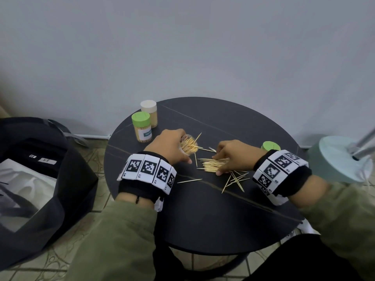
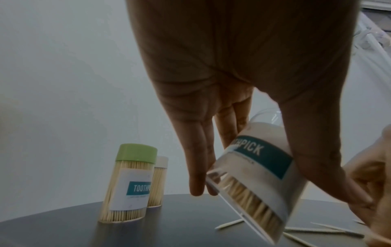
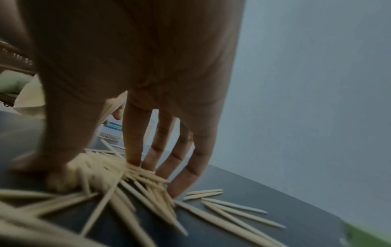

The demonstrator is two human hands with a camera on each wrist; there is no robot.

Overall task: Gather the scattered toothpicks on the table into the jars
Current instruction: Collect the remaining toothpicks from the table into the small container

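Observation:
My left hand (image 1: 183, 149) grips an open clear jar (image 1: 189, 146), tilted with its mouth toward the right and partly full of toothpicks. In the left wrist view the thumb and fingers of this hand (image 2: 275, 192) hold the labelled jar (image 2: 253, 167) just above the table. My right hand (image 1: 218, 165) pinches a bundle of toothpicks (image 1: 211, 166) lying on the dark round table (image 1: 203, 220), with thumb near and fingers far. In the right wrist view this hand (image 3: 91, 167) presses the bundle (image 3: 110, 172) together. Loose toothpicks (image 1: 235, 179) lie scattered beside it.
Two closed full jars stand at the table's back left, one with a green lid (image 1: 142, 126) and one with a white lid (image 1: 149, 112). A loose green lid (image 1: 271, 146) lies behind my right wrist. A black bag (image 1: 40, 179) sits left, a pale lamp base (image 1: 341, 159) right.

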